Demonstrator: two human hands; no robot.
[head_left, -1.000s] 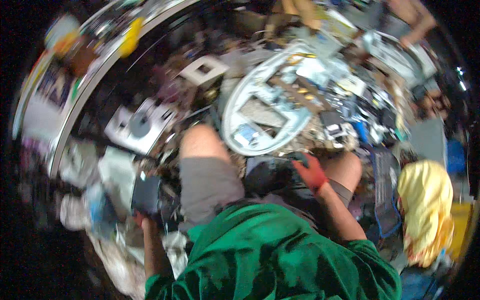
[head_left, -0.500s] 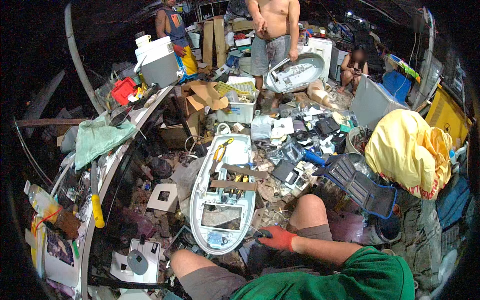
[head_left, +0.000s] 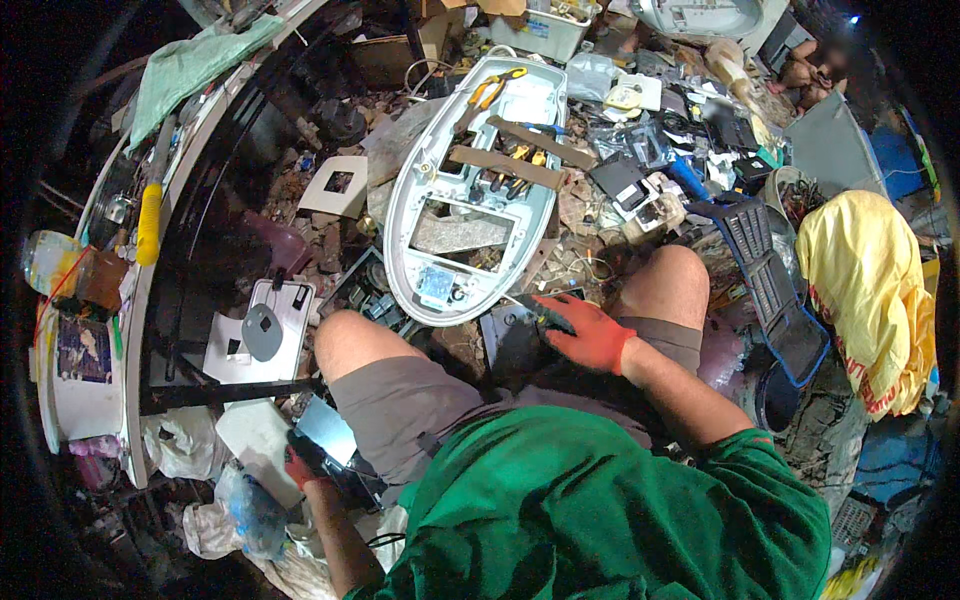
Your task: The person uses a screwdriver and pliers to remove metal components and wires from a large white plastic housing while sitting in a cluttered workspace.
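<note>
My right hand (head_left: pixel 585 335), in a red-orange glove with dark fingertips, is closed over my lap, just off the near end of a pale grey oval housing (head_left: pixel 397 255). A thin metal shaft sticks out of its fingers toward the housing, like a screwdriver's; the handle is hidden. Beneath that hand lies a dark flat panel (head_left: pixel 505 335). My left hand (head_left: pixel 302 466), gloved too, is low at my left beside a device with a shiny bluish-white face (head_left: pixel 327 430) and a white panel (head_left: pixel 258 447). Its dark fingers merge with the shadowed device, so their grip cannot be made out.
Pliers (head_left: pixel 495 90) and brown straps (head_left: pixel 505 166) lie in the housing. A blue-edged tool pouch (head_left: pixel 755 270) and a yellow sack (head_left: pixel 860 290) stand at right. A white-edged bench (head_left: pixel 180 215) runs along the left. Electronic scrap covers the ground; a person (head_left: pixel 805 75) crouches far right.
The view has tipped down and the housing sits higher in it. My left hand has come into sight at lower left. My right hand stays near the housing's near end.
</note>
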